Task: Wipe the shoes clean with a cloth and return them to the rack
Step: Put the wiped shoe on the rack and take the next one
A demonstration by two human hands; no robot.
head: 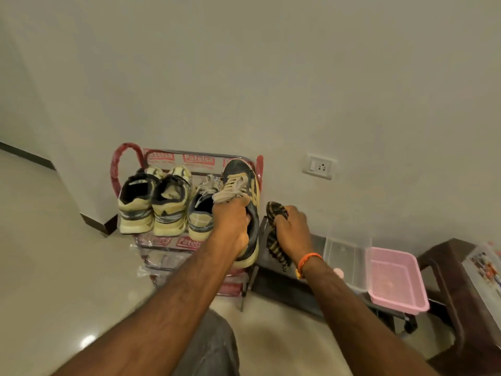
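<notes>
My left hand grips a black and tan sneaker by its collar and laces, holding it toe-away over the right end of the rack's top shelf. My right hand is closed on a dark striped cloth, just right of the shoe and apart from it. The red-framed shoe rack stands against the wall. A pair of cream and black sneakers sits on the top shelf's left side, heels toward me. A third matching sneaker rests beside the held shoe.
A dark low stand sits right of the rack, with a clear plastic box and a pink basket on it. A brown stool is at far right. A wall socket is above. My knee is below.
</notes>
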